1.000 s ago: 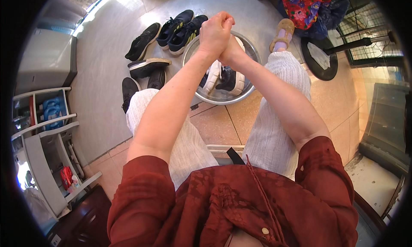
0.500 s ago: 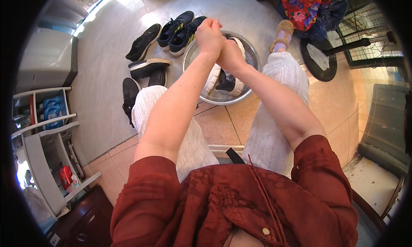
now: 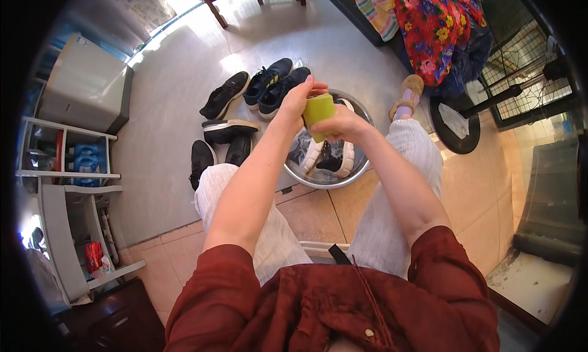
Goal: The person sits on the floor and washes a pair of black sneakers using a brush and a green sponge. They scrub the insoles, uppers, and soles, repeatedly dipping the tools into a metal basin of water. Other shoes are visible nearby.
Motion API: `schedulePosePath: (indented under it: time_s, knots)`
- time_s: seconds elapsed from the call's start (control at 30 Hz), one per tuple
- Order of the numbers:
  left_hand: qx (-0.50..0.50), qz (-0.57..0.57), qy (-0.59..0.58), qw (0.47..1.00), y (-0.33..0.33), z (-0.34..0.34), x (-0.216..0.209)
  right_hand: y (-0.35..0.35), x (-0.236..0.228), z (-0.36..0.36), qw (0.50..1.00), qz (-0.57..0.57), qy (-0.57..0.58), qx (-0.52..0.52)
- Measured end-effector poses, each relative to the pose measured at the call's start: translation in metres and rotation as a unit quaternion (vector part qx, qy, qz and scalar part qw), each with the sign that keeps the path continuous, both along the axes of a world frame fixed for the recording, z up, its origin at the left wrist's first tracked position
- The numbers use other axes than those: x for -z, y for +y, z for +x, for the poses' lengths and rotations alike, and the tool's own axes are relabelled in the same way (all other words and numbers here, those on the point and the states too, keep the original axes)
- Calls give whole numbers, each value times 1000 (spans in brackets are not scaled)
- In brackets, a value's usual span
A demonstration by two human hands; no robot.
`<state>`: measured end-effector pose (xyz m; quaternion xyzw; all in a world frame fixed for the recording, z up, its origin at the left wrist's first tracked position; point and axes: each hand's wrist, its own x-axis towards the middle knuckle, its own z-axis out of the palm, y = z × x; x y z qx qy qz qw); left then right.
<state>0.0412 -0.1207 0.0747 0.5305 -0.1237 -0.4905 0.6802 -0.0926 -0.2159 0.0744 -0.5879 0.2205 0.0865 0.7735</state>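
Observation:
Above a round metal basin (image 3: 324, 185), my left hand (image 3: 298, 102) and my right hand (image 3: 346, 125) are close together around a yellow-green block (image 3: 319, 109). My right hand grips its lower right side, the thumb across its lower part. Along the left side and top edge lie the fingers of my left hand, partly hidden. Whether the block is a sponge or a bar of soap, I cannot tell. Below my hands, black shoes with white soles (image 3: 339, 160) lie in the basin with some suds; my hands hide part of them.
Left of the basin are several dark shoes (image 3: 225, 95) on the floor. Open shelves (image 3: 72, 177) hold a blue bottle (image 3: 87, 163). A flowered red cloth (image 3: 436, 30) hangs at the far right, near a round black base (image 3: 454, 131) with a pole. Wooden chair legs (image 3: 214, 8) stand at the back.
The view has tilted, so the basin and shoes sit lower. My hands, clasped together before, have come apart somewhat, and the yellow-green block now shows between them.

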Motion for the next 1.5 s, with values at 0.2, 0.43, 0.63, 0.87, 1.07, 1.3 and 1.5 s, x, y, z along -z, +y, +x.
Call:
schedulePosePath:
  time_s: [0.2,0.43,0.63,0.87,1.07,1.3,1.5]
  knots:
    - [51,-29,-93,994,17,-5,-7,-5,2,-12,996,76,-13,50]
    - [100,13,-89,991,15,-20,-5,-20,18,-28,992,57,8,114]
    - [172,96,-101,975,18,-8,-26,-25,9,-26,993,90,18,79]
    - [133,73,-160,975,25,-10,-19,-26,28,-16,973,189,-86,96]
    - [-83,-186,-40,978,57,16,-106,-25,0,-18,977,133,-60,158]
    - [-300,-245,76,919,120,35,-85,-24,39,-20,988,72,-37,131]
    - [-481,-269,74,831,302,152,-112,-46,44,-34,998,30,-24,54]
